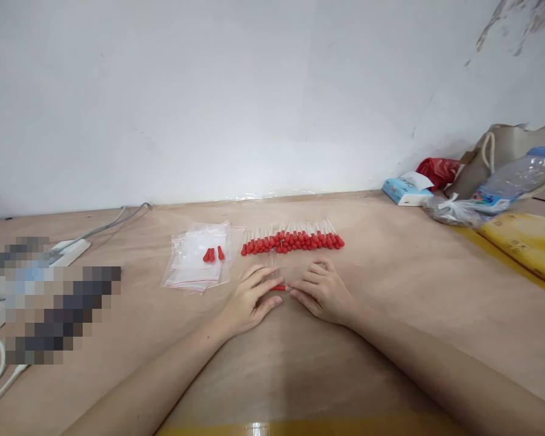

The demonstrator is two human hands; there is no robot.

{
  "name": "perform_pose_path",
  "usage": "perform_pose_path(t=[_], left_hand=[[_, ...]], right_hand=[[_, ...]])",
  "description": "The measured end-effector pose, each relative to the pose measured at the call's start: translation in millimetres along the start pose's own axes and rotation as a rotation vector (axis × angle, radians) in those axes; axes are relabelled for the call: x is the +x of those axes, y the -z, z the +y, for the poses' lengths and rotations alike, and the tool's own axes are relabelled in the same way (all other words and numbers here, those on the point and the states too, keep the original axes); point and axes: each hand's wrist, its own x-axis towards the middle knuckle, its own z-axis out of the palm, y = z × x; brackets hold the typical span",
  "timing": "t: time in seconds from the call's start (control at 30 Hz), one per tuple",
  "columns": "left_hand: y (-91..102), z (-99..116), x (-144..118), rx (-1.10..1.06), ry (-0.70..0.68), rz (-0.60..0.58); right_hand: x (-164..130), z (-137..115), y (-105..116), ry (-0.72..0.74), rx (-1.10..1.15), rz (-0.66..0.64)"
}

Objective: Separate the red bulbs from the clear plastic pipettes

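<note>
At frame centre, a single red-bulbed dropper [278,287] is pinched between the fingers of the left hand [249,301] and right hand [323,292], low on the worktop [390,315]. It is seemingly being bagged; next, a clear bag [195,266] at left must be reached. The dropper's thin clear stem is barely visible.

Bare table [300,363] at 6 o'clock gives open passage. Dropper row [293,241] blocks 12 o'clock; zip bags [200,263] sit at 10. Cables [104,227] and charger lie at 9. Tissue pack [406,189], water bottle [513,178], yellow parcel [524,242] crowd 2 o'clock.
</note>
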Motion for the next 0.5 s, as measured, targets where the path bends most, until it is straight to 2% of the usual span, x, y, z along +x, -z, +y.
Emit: perform_pose_path(t=[0.23,0.5], left_hand=[[-5.5,0.0,-1.1,0.085,-0.046,0.006],[0.4,6.9,-3.7,0.142,-0.035,-0.027]], right_hand=[[-3.0,-2.2,3.8,0.042,0.017,0.009],[-6.4,-4.8,7.6,0.084,0.012,-0.002]])
